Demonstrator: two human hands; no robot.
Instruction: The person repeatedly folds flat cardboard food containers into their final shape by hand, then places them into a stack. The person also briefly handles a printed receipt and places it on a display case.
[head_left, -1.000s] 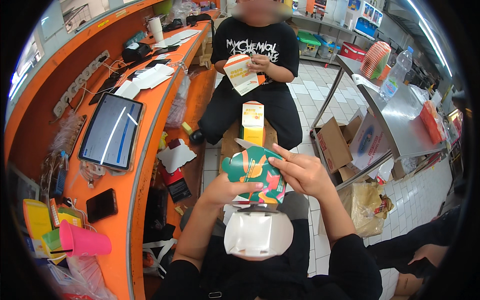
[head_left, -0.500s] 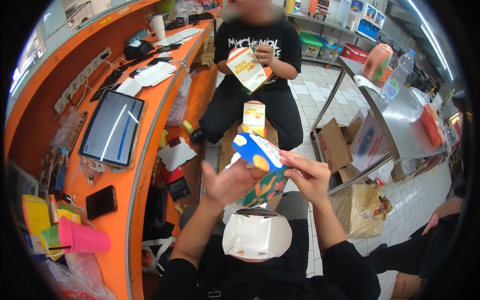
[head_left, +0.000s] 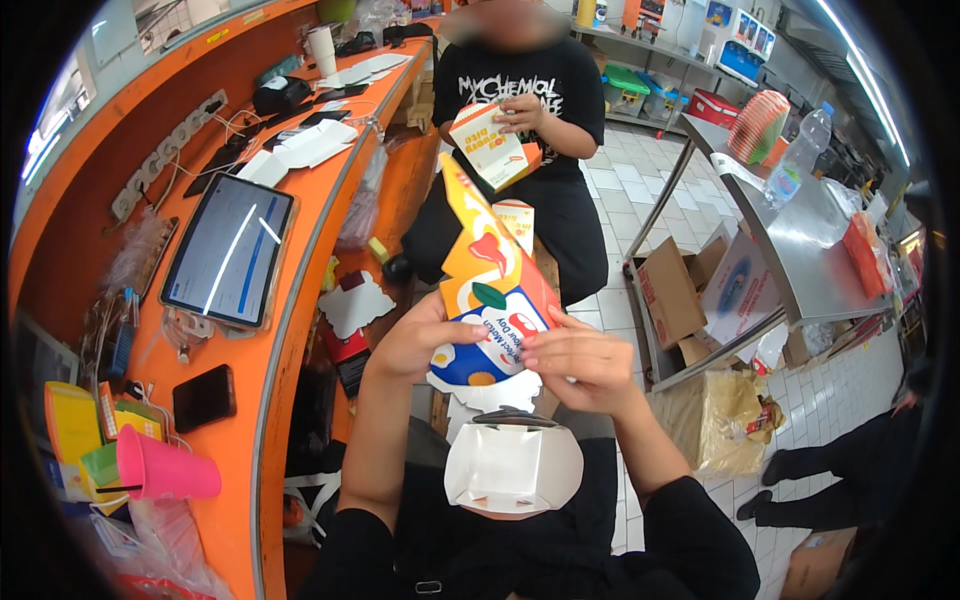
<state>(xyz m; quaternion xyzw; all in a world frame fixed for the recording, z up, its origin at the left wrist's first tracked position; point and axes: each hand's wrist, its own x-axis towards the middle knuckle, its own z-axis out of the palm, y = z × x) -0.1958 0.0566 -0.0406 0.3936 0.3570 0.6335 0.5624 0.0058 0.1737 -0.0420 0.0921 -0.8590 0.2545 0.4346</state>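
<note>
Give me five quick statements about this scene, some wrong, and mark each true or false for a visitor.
1. The left hand and right hand both hold the colourful carton. True.
2. The tablet lies on the floor. False: it lies on the orange counter.
3. The phone has a bright screen. False: its screen is dark.
4. The bottle is on the steel table. True.
5. The person opposite holds nothing. False: they hold another carton.
</note>
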